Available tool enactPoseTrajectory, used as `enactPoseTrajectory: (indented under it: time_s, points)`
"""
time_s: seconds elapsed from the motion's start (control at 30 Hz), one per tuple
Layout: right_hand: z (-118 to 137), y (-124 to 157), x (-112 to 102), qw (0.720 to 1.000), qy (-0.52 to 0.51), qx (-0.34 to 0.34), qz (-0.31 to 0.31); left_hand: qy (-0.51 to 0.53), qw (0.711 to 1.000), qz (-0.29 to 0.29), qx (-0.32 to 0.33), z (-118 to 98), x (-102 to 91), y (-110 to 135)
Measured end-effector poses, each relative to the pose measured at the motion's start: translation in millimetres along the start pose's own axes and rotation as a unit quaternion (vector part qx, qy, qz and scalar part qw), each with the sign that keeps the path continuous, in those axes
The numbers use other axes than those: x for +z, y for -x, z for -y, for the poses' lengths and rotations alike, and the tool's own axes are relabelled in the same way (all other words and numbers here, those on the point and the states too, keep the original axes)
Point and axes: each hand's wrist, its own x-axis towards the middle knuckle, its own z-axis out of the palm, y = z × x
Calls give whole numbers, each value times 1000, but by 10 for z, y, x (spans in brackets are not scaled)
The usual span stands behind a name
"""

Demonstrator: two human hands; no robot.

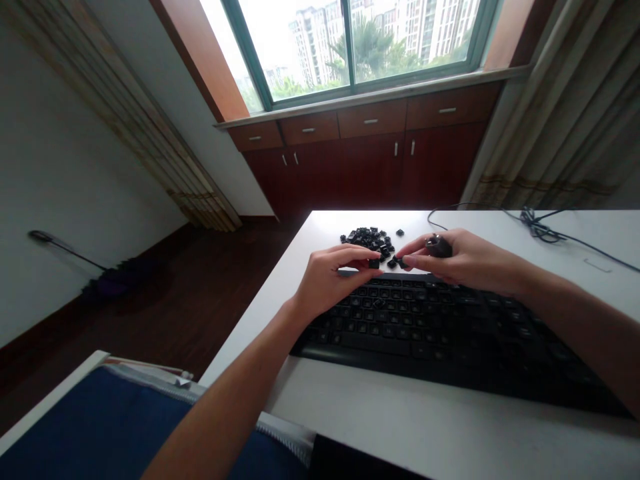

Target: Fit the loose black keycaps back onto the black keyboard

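Observation:
My left hand (333, 277) pinches a small black keycap (374, 264) between thumb and fingertips, above the back edge of a black keyboard (380, 343). My right hand (445, 260) is closed around a tool with a dark, rounded handle (440, 246); its working end is hidden. A small black piece shows at the right fingertips, and I cannot tell whether it is a keycap or part of the tool. Just behind both hands lies a pile of loose black keycaps (367, 237). Several spots on the keyboard look bare of caps.
The keyboard rests on a white table (360, 393). A black cable (540, 227) and a thin bent wire (597, 267) lie at the right. At lower left is a blue fabric seat (85, 420). Cabinets (370, 160) stand under the window; an umbrella (113, 283) leans by the wall.

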Motion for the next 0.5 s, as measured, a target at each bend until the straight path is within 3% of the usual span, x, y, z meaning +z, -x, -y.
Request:
enactPoseTrajectory:
  time_s: [0.5]
  points:
    - [26, 21, 6, 998, -45, 18, 27, 2, 1000, -4, 9, -21, 15, -7]
